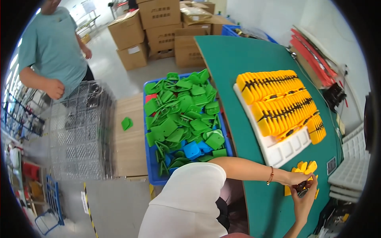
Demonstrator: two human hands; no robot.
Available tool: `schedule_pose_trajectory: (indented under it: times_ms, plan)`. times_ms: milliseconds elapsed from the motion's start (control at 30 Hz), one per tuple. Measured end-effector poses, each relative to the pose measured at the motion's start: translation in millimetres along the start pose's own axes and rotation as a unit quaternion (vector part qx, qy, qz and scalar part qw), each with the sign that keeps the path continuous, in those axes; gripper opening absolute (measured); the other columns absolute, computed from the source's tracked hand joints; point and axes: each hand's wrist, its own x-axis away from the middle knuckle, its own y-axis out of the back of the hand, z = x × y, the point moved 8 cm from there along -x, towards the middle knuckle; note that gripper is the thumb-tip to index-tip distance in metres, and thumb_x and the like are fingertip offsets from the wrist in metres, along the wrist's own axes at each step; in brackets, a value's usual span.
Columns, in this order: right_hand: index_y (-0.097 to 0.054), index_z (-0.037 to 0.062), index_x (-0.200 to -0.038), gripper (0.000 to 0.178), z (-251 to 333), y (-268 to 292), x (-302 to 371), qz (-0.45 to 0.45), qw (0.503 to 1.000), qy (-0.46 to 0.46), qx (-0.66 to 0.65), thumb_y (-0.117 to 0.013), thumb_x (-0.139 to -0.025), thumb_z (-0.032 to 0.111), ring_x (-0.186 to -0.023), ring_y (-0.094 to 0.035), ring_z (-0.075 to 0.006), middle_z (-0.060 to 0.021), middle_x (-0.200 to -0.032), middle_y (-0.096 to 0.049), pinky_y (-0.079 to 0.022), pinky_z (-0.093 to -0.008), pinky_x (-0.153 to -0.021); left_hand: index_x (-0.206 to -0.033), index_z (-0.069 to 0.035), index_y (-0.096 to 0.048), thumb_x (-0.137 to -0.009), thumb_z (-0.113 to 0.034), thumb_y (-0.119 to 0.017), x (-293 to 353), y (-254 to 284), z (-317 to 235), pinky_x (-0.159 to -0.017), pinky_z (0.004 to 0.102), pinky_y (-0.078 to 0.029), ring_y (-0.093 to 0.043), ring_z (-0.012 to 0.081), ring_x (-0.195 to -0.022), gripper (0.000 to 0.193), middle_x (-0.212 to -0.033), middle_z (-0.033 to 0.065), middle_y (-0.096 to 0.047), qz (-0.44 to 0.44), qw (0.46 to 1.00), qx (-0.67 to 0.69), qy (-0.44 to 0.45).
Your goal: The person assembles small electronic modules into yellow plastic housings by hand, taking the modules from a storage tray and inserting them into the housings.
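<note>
At the near right of the green table, my two hands meet over a small pile of yellow plastic pieces (304, 166). A bracelet circles the wrist of my left hand (294, 178), which comes in from the left with its fingers closed. My right hand (304, 200) reaches up from below, its fingers bent round the same spot. Between them is a small dark part (302, 185), mostly covered by the fingers; its kind cannot be made out. Farther up the table, a white tray (274, 154) bears tight rows of yellow pieces with black parts (283, 109).
Left of the green table (222, 51) stands a blue crate (147, 158) heaped with green and some blue plastic pieces. Clear plastic trays (79, 135) are stacked farther left, beside a person in a teal shirt (55, 39). White trays (349, 158) sit at the right edge.
</note>
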Motion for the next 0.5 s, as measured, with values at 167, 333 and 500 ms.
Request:
schedule_pose_trajectory:
  times_ms: [167, 333, 500]
  plan:
    - [-0.028, 0.002, -0.134, 0.071, -14.5, -14.0, 12.2, -0.008, 0.995, 0.038, -0.096, -0.063, -0.073, 0.002, -0.121, -0.036, -0.0285, -0.016, -0.13, -0.037, -0.024, -0.0376, -0.103, -0.098, -0.002, -0.052, -0.096, -0.04, -0.024, 14.5, 7.5, -17.1, -0.057, 0.0354, -0.053, -0.056, 0.0183, -0.075, 0.047, -0.09, 0.0094, -0.055, -0.031, 0.996, 0.078, 0.023]
    - [-0.043, -0.0001, -0.124, 0.047, -1.8, 1.2, 13.8, -0.026, 0.993, 0.112, 0.011, -0.061, -0.085, 0.019, -0.104, -0.05, -0.0297, -0.0168, -0.119, -0.044, -0.042, -0.0411, -0.087, -0.099, 0.004, -0.048, -0.094, -0.039, -0.029, -2.2, 31.3, 3.4, -0.048, 0.0288, -0.055, -0.062, 0.0202, -0.065, 0.048, -0.088, 0.0136, -0.055, -0.091, 0.991, -0.089, -0.038]
    - [-0.041, 0.0033, -0.128, 0.051, -51.6, -12.2, 20.9, 0.019, 0.992, 0.03, -0.125, -0.06, -0.083, 0.016, -0.111, -0.045, -0.0285, -0.0138, -0.124, -0.041, -0.039, -0.0387, -0.092, -0.097, 0.002, -0.048, -0.096, -0.039, -0.028, 27.6, 12.3, -14.3, -0.052, 0.0298, -0.055, -0.061, 0.0188, -0.061, 0.045, -0.082, 0.0113, -0.056, -0.106, 0.993, -0.034, 0.03]
